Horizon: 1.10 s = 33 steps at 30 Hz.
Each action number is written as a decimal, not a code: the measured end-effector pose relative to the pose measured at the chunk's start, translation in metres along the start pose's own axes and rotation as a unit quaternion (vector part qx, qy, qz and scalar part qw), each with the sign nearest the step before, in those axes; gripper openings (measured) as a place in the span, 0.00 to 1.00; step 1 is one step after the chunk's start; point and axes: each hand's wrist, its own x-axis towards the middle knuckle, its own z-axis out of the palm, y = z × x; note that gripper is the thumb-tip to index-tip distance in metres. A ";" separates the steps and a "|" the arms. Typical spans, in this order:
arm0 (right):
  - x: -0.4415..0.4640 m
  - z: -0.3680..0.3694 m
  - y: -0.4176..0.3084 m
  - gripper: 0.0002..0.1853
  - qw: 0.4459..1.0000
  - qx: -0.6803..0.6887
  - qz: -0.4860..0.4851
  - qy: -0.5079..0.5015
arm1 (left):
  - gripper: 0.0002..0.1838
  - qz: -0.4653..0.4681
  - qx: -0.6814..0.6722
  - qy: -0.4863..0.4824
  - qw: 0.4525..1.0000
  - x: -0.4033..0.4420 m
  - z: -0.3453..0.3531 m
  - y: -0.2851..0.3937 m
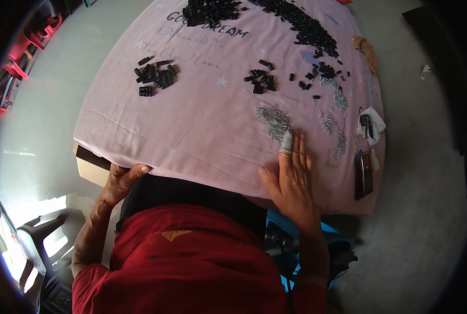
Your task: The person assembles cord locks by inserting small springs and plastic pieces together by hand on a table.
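The pink cloth's edge (191,176) is pinched by the left hand (120,183), lower left; metal pieces (273,121), centre right, are touched by the flattened right hand (294,183); black parts (207,13), above, are heaped separately.

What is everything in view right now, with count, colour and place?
Cloth: one, pink, covering the table
Large heaps of small parts: two, black, far side
Small clusters of parts: three, black, mid-left, centre, right
Tiny metal pieces: too many to count, silvery, centre-right and right
Phone-like device: one, dark, right edge
Crumpled white item: one, white, right edge, dark object on it
Crumpled brown item: one, brown, far right edge
Carton: one, tan, below left edge
Chairs: count unclear, red, upper left
Chair: one, grey, lower left
Left hand: one, at near edge
Right hand: one, wrapped fingertip at silvery pile
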 end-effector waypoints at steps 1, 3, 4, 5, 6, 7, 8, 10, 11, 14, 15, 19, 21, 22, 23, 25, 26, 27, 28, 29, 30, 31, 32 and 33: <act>0.010 0.003 -0.003 0.45 1.000 0.001 -0.013 0.013 | 0.15 -0.010 -0.010 0.007 1.000 -0.001 0.001 0.002; 0.030 0.007 -0.005 0.45 0.999 0.002 -0.030 0.031 | 0.15 -0.001 0.004 0.020 1.000 -0.003 0.003 0.005; 0.040 0.008 -0.005 0.45 0.999 0.002 -0.033 0.036 | 0.15 0.004 0.008 0.029 1.000 -0.003 0.004 0.006; 0.045 0.009 -0.005 0.45 0.999 0.003 -0.035 0.038 | 0.18 -0.002 0.009 0.019 1.000 -0.004 0.003 0.004; 0.046 0.009 -0.006 0.45 0.998 0.001 -0.026 0.048 | 0.22 -0.007 0.010 0.010 1.000 -0.004 0.003 0.003; 0.050 0.009 -0.008 0.45 0.998 0.000 -0.020 0.062 | 0.26 -0.010 0.014 0.002 1.000 -0.003 0.000 0.003; 0.052 0.009 -0.010 0.45 0.997 0.001 -0.013 0.075 | 0.27 -0.023 0.012 0.005 1.000 -0.004 -0.002 0.002; 0.058 0.006 -0.010 0.44 0.998 0.007 -0.034 0.057 | 0.29 -0.053 0.009 0.002 0.999 -0.006 -0.003 0.000; 0.061 0.006 -0.009 0.43 0.998 0.016 -0.052 0.043 | 0.29 -0.054 0.006 -0.003 0.999 -0.006 -0.002 0.001; 0.072 -0.003 -0.009 0.40 0.996 -0.002 -0.079 0.041 | 0.29 -0.044 0.006 -0.008 0.999 -0.003 0.000 0.006; 0.077 -0.007 -0.009 0.39 0.995 -0.006 -0.087 0.044 | 0.29 -0.040 0.007 -0.003 0.999 -0.003 0.001 0.007; 0.089 -0.012 -0.010 0.32 0.991 -0.013 -0.124 0.056 | 0.29 -0.024 0.020 0.011 0.999 -0.008 0.006 0.009; 0.099 -0.015 -0.008 0.23 0.981 -0.024 -0.159 0.107 | 0.19 -0.034 0.041 0.029 0.998 -0.009 0.007 0.021; 0.104 -0.017 -0.006 0.21 0.984 0.014 -0.147 0.097 | 0.15 -0.042 0.050 0.038 0.997 -0.010 0.009 0.025; 0.111 -0.020 -0.001 0.18 0.985 0.052 -0.134 0.090 | 0.14 -0.080 0.088 0.016 0.993 -0.014 0.004 0.025; 0.127 -0.016 0.014 0.10 0.975 0.096 -0.149 0.137 | 0.13 -0.153 0.167 -0.025 0.974 -0.018 -0.015 0.030; 0.130 -0.014 0.020 0.09 0.969 0.119 -0.149 0.155 | 0.14 -0.172 0.166 -0.048 0.970 -0.018 -0.019 0.036; 0.131 -0.012 0.026 0.07 0.963 0.141 -0.148 0.173 | 0.14 -0.191 0.164 -0.070 0.965 -0.019 -0.024 0.046; 0.132 -0.010 0.030 0.06 0.957 0.165 -0.147 0.189 | 0.14 -0.212 0.163 -0.093 0.959 -0.021 -0.028 0.059; 0.131 -0.008 0.033 0.03 0.951 0.201 -0.128 0.198 | 0.15 -0.229 0.105 -0.134 0.958 -0.020 -0.033 0.074; 0.130 -0.005 0.036 0.03 0.948 0.210 -0.121 0.207 | 0.16 -0.239 0.089 -0.183 0.950 -0.018 -0.040 0.086; 0.130 -0.003 0.039 0.04 0.945 0.220 -0.112 0.216 | 0.18 -0.239 0.072 -0.198 0.948 -0.015 -0.040 0.102; 0.130 -0.002 0.043 0.04 0.941 0.230 -0.103 0.227 | 0.19 -0.238 0.055 -0.214 0.946 -0.011 -0.037 0.118; 0.129 -0.006 0.047 0.06 0.953 0.195 -0.087 0.216 | 0.24 -0.222 0.015 -0.185 0.957 -0.008 -0.027 0.131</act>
